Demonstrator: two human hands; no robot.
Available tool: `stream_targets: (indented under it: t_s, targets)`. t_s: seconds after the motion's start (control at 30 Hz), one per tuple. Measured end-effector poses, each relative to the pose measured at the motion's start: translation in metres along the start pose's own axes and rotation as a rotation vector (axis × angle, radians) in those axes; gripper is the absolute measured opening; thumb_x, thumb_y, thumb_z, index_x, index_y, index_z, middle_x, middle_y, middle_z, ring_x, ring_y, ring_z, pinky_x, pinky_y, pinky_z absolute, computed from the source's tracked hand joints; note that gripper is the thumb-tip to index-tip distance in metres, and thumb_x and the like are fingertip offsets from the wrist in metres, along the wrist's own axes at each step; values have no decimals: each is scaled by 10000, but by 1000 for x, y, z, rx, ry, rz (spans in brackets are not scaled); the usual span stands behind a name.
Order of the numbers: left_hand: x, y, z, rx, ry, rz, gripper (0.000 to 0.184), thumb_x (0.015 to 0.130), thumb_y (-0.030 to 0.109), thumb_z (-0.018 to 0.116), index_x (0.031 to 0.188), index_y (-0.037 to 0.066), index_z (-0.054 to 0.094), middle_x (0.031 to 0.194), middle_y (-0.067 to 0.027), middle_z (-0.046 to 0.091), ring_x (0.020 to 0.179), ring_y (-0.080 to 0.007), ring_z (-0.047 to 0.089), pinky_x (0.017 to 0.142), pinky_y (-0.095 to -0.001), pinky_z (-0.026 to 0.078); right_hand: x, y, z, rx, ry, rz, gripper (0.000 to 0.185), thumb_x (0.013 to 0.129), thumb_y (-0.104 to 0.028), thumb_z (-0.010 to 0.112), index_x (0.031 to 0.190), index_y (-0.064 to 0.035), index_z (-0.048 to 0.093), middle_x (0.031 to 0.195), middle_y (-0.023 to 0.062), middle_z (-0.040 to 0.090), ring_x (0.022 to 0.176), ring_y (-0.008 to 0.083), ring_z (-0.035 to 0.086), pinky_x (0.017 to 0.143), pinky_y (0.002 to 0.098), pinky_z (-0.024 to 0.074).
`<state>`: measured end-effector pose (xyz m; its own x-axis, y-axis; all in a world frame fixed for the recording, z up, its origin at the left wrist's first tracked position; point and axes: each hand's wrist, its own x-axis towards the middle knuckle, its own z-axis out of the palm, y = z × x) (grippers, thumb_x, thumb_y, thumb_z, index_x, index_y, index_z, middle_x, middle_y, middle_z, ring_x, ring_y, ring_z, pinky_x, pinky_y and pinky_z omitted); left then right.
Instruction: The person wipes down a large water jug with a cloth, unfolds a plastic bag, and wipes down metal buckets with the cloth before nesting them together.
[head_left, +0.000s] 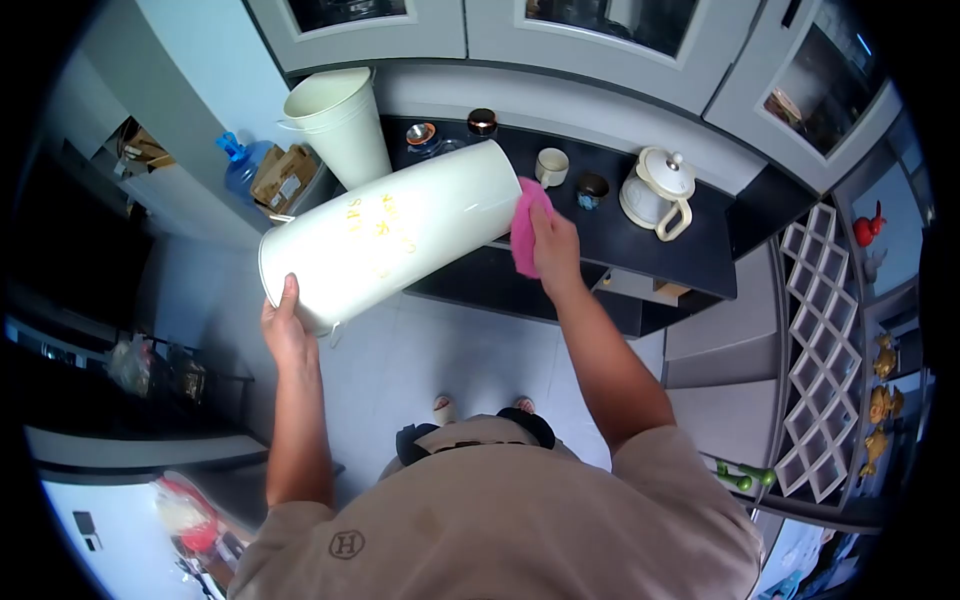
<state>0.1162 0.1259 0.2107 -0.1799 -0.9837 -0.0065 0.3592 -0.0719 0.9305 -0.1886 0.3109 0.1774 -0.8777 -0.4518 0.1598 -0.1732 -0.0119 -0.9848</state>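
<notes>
A tall cream metal bucket (400, 235) with yellow lettering is held tilted in the air, its rim end at the lower left. My left hand (288, 322) grips that rim, thumb on the outside. At the other end, my right hand (553, 245) is closed on a pink cloth (524, 235), which touches the edge of the bucket's base. Behind it, a second cream bucket (345, 130) stands upright at the left end of the dark counter.
The dark counter (690, 245) bears a white kettle (658, 190), a white cup (551, 167), a dark cup (591, 190) and small lidded jars. Grey cabinets (620, 50) hang above. A lattice rack (820, 350) stands right, and a blue water bottle (245, 165) left.
</notes>
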Motion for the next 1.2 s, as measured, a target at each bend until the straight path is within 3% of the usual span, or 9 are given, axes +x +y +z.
stream_targets:
  t_s: [0.2,0.3,0.33,0.4,0.63,0.83,0.93,1.07,1.2]
  targets:
    - [-7,33,18,326,-126,140,312,894,145,714,1116,-54,622,1020,-132,692,871,-166,652,783,-284,517,-15,-34,-21,-652,-8,-394,275,972,-208,561,1023,36,677,892,90,689,739,225,651,703,345,502]
    - [-23,24,42,654,-343,316,201,864,175,761,981,28,687,782,-39,696,666,-73,603,615,-245,483,-16,-75,5,-148,-46,-492,223,943,-140,583,1034,44,671,1019,135,681,805,270,661,755,366,515]
    - [-26,15,46,987,-440,554,180,855,228,751,897,67,682,664,-61,649,565,-154,615,541,-286,468,-16,-91,12,-139,-79,-620,220,926,-131,603,1052,37,667,1056,145,665,850,292,655,778,360,514]
    - [-39,7,61,1158,-686,1026,194,834,270,723,822,89,654,625,-84,606,594,-256,627,564,-351,476,-13,-117,27,-119,-134,-874,241,892,-113,643,1089,25,658,1131,167,633,939,336,643,824,347,511]
    - [-42,-25,52,1217,-952,1176,103,761,196,689,786,114,631,605,-27,576,605,-220,605,673,-338,458,-14,-86,27,-773,-962,-1094,262,798,-290,717,936,-75,658,978,89,613,988,287,587,1068,456,364]
    - [-36,-36,45,1179,-1016,1333,89,656,90,648,726,127,608,644,26,561,661,-154,587,647,-315,423,-18,-51,14,-926,-1052,-1283,206,739,-140,655,940,-133,614,868,16,570,893,217,563,853,362,435]
    - [-27,-39,39,1339,-1160,1159,360,688,207,705,1029,95,678,859,-32,637,961,-191,615,872,-337,452,-17,-42,18,-944,-1075,-1322,204,736,-120,633,938,-135,609,854,10,562,871,212,559,823,354,438]
    - [-31,-8,35,1024,-680,978,696,719,354,775,1306,52,552,1318,-141,518,1288,-293,442,1055,-398,366,-28,-38,15,-969,-1016,-1418,173,741,-137,623,912,-123,595,844,3,562,871,198,565,818,341,443]
    - [-4,-9,12,566,-278,-51,866,751,369,795,1443,32,399,1436,-164,436,1323,-297,404,1033,-421,392,-36,-36,17,-917,-974,-1619,155,740,-144,619,888,-115,582,832,4,564,877,181,569,832,331,447]
